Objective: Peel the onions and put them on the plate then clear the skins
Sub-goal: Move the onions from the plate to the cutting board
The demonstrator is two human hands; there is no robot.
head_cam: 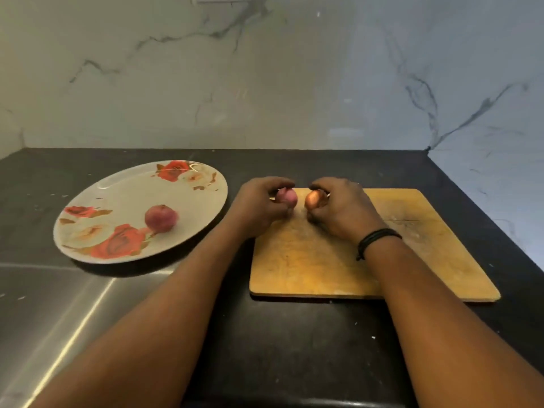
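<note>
Two bare forearms reach over the dark counter (pixel 294 348) to the wooden cutting board (pixel 426 260). At the board's far-left corner, the left hand (pixel 259 204) curls its fingers around a pinkish peeled onion (pixel 288 197). Just beside it, the right hand (pixel 338 210) pinches a brown skin (pixel 313 200). Left of the board, a peeled onion (pixel 161 217) lies on the floral plate (pixel 123 187).

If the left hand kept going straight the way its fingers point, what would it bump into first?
Probably the right hand. The left hand, holding a pale pink peeled onion, points rightward over the wooden chopping board at the orange-brown onion piece there. Depth is unclear.
</note>
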